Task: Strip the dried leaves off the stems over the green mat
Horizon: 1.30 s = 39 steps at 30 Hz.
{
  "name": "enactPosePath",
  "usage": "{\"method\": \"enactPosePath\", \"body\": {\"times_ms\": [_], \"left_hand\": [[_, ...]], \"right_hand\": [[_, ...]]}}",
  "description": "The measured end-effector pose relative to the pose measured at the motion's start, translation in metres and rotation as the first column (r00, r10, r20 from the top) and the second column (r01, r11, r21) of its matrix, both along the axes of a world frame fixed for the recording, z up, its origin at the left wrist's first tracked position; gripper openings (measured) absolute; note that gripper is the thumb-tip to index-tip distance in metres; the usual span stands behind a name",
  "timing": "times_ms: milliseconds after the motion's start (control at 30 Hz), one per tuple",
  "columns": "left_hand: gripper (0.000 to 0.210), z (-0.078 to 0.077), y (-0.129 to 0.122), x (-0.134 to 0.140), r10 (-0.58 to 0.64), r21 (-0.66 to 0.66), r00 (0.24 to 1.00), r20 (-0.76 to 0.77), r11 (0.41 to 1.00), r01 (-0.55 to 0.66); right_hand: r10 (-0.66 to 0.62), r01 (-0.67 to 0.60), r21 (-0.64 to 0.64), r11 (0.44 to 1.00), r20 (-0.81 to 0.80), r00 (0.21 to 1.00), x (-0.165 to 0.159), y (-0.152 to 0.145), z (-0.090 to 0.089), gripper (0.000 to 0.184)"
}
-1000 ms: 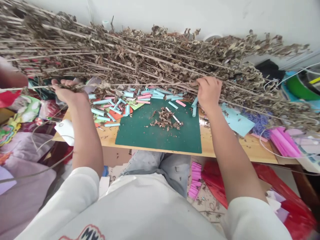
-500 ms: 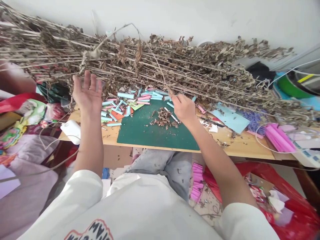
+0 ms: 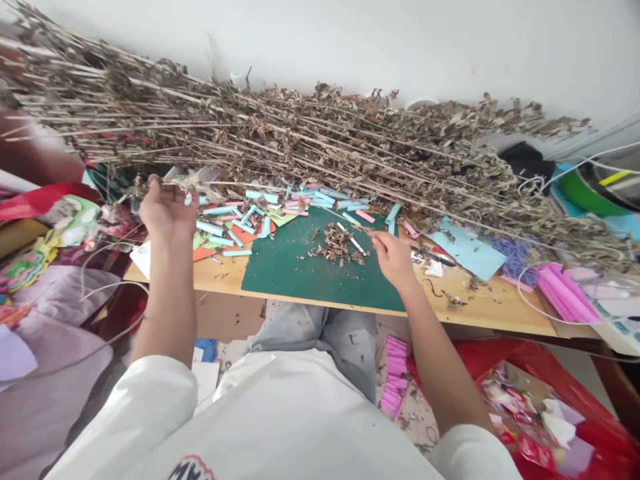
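A thin dried plant stem (image 3: pixel 345 219) stretches between my two hands, over the green cutting mat (image 3: pixel 280 267). Its thin end is pinched between the thumb and fingers of my right hand (image 3: pixel 395 259). At the other end, the fingers of my left hand (image 3: pixel 169 208) curl around the stem beside a leafy clump (image 3: pixel 193 180), palm turned up. On the mat lies a small heap of crumbled dry leaves (image 3: pixel 334 244), with a slim white stick (image 3: pixel 352 239) across it.
A wide pile of dried stalks (image 3: pixel 300 143) fills the back of the wooden table (image 3: pixel 480 303). Blue and pink paper rolls (image 3: pixel 263 197) lie scattered before it. Light blue paper (image 3: pixel 467 248), pink crepe paper (image 3: pixel 565 292) and a looping cable (image 3: pixel 523 283) are at right. A red bag (image 3: pixel 595 427) sits below.
The stem, arched high before, is now lowered and nearly straight. My left hand has gone from spread fingers to curled ones and moved down; my right hand has shifted right and down.
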<state>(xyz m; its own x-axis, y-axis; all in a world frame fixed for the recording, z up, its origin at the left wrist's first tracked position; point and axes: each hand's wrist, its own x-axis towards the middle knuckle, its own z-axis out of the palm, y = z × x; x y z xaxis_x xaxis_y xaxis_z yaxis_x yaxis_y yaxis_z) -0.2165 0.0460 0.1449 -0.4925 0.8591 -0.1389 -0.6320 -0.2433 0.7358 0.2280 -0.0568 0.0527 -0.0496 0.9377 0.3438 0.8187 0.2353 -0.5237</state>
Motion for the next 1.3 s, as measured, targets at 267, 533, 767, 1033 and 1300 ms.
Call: {"method": "enactPosePath", "body": {"times_ms": [267, 533, 767, 1033, 1300], "left_hand": [[0.005, 0.038, -0.045, 0.070, 0.031, 0.089, 0.998, -0.049, 0.996, -0.026], [0.013, 0.023, -0.016, 0.048, 0.032, 0.090, 0.983, -0.182, 0.996, -0.016], [0.010, -0.028, 0.034, -0.023, 0.182, -0.210, 0.979, -0.094, 0.957, -0.199], [0.038, -0.047, 0.003, -0.001, -0.150, -0.241, 0.989, -0.005, 0.960, 0.144], [0.052, -0.081, -0.097, 0.167, -0.686, -0.291, 0.700, -0.198, 0.723, 0.626]], "right_hand": [[-0.161, 0.161, 0.020, 0.987, -0.022, 0.987, 0.060, -0.011, -0.005, 0.030], [-0.232, 0.232, 0.080, 0.969, -0.015, 0.973, 0.051, -0.002, -0.002, 0.032], [-0.016, 0.015, 0.010, 1.000, 0.116, 0.993, -0.007, -0.017, 0.019, 0.030], [0.025, -0.024, 0.021, 0.999, -0.032, 0.999, -0.052, -0.022, 0.019, 0.027], [-0.040, 0.047, 0.020, 0.999, -0.263, 0.964, -0.083, -0.017, 0.008, 0.023]]}}
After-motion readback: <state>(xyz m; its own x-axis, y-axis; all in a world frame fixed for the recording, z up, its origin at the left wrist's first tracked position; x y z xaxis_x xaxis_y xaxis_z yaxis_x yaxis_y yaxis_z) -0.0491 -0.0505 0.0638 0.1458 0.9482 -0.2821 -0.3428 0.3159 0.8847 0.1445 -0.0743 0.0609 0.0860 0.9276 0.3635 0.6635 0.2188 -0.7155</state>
